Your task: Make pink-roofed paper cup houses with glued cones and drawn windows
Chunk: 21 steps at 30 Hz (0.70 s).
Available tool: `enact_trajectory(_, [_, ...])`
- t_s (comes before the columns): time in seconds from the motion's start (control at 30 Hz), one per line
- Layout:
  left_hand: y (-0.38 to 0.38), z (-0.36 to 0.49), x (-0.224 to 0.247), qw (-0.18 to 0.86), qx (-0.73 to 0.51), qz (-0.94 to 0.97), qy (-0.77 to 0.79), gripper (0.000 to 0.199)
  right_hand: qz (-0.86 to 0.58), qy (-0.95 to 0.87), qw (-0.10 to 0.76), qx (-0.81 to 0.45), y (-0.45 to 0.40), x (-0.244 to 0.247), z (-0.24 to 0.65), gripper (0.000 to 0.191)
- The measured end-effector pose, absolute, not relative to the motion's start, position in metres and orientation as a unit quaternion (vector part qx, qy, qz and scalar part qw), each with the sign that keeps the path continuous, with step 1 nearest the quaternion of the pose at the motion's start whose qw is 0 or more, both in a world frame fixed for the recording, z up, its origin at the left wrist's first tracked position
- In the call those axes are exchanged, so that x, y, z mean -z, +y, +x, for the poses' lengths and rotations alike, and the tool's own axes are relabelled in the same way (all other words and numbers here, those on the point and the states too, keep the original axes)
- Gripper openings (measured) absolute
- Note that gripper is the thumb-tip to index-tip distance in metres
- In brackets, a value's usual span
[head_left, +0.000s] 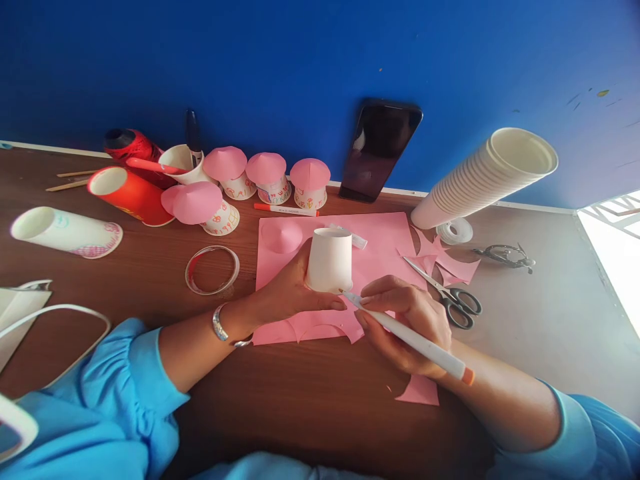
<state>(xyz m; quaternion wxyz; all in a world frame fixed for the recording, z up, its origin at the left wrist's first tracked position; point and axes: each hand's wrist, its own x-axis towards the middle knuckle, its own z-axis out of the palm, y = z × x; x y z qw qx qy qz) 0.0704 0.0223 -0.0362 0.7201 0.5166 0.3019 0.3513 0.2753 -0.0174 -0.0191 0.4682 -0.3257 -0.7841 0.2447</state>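
My left hand [295, 283] is wrapped round a plain white paper cup [330, 260], holding it above a pink paper sheet [385, 233]. In my right hand [407, 320] is a white marker [415, 339] with an orange end, its tip touching or very close to the cup's lower rim. No drawing shows on the cup's visible side. Beneath and behind the cup, a pink paper cone [283, 235] and a white marker cap or small tube [357, 240] lie on the sheet. Black-handled scissors [457, 303] rest just right of my right hand.
Several decorated cups with pink cone tops [266, 168] stand at the back left, near a red cup [133, 197]. A tape ring [212, 270] lies left. A phone [381, 150] leans on the blue wall. A tall cup stack [480, 177] and glasses [506, 255] are right.
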Motion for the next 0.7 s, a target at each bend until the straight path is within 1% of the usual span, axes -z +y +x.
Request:
enact_trajectory(0.1, [0.0233,0.0703,0.0379,0.708,-0.353,0.533,0.3,0.075,-0.325,-0.785,0.468,-0.243,-0.0169,0.0201,0.2754,0.025])
enact_trajectory(0.23, [0.0232,0.0708,0.0395,0.71,-0.356,0.531,0.296,0.075,-0.338,-0.77,0.469,-0.27,-0.0173,0.0188,0.2764,0.022])
enact_trajectory(0.37, [0.0216,0.0708,0.0407,0.712,-0.365,0.526,0.288,0.071,-0.344,-0.763,0.47,-0.282,-0.0172,0.018,0.2777,0.021])
enact_trajectory(0.47, [0.0215,0.0709,0.0411,0.718,-0.367,0.52,0.282,0.07,-0.334,-0.775,0.46,-0.276,-0.0172,0.0185,0.2778,0.022])
enact_trajectory(0.57, [0.0222,0.0714,0.0407,0.727,-0.363,0.512,0.279,0.073,-0.331,-0.783,0.457,-0.26,-0.0176,0.0194,0.2773,0.021])
enact_trajectory(0.7, [0.0232,0.0718,0.0393,0.718,-0.356,0.527,0.282,0.073,-0.336,-0.789,0.455,-0.241,-0.0171,0.0197,0.2769,0.02])
